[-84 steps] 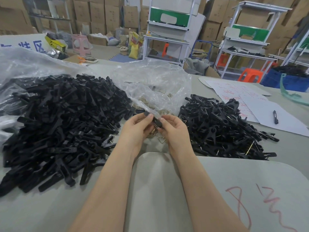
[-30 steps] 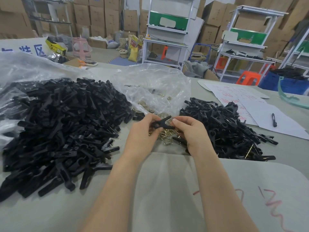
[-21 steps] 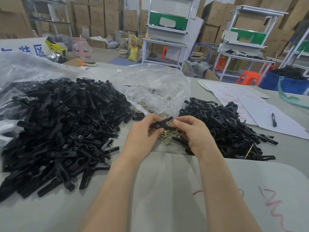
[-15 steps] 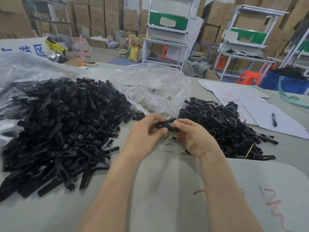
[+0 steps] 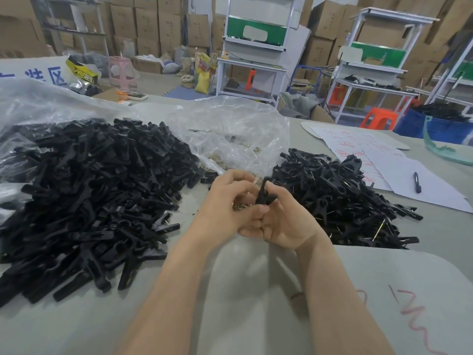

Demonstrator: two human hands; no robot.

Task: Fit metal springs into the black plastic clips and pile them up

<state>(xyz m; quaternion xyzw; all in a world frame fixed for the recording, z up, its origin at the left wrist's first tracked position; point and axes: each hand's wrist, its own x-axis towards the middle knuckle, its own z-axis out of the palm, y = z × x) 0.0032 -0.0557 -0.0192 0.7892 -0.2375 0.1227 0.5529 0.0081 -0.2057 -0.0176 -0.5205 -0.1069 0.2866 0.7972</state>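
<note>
Both hands meet at frame centre, above the table (image 5: pixel 76 324). Right hand (image 5: pixel 284 221) grips one black clip (image 5: pixel 263 193), which stands nearly upright, lower end buried between thumb and curled fingers, narrow tight hold. Left hand (image 5: pixel 225 203) has its fingers curled in, tips pressed on the clip's upper left side, pinching it there; can't tell if a spring sits between those fingertips. The two hands touch at the knuckles below the clip.

Left half of the frame: large pile of loose clips (image 5: pixel 89 196), partly lying on clear plastic at the far left. Centre right: smaller pile of clips (image 5: pixel 340 196), some with brass-coloured metal showing, just beside the right hand. Between the piles, behind the hands: crumpled clear bag (image 5: pixel 238 134) holding brass springs (image 5: pixel 217 160); a few springs also lie under the hands.

Right of the smaller pile: white paper sheets (image 5: pixel 399 175) with red writing, a pen (image 5: pixel 416 182) lying on them. Forearms cross a pale grey board (image 5: pixel 256 303) with red scribbles at lower right.
</note>
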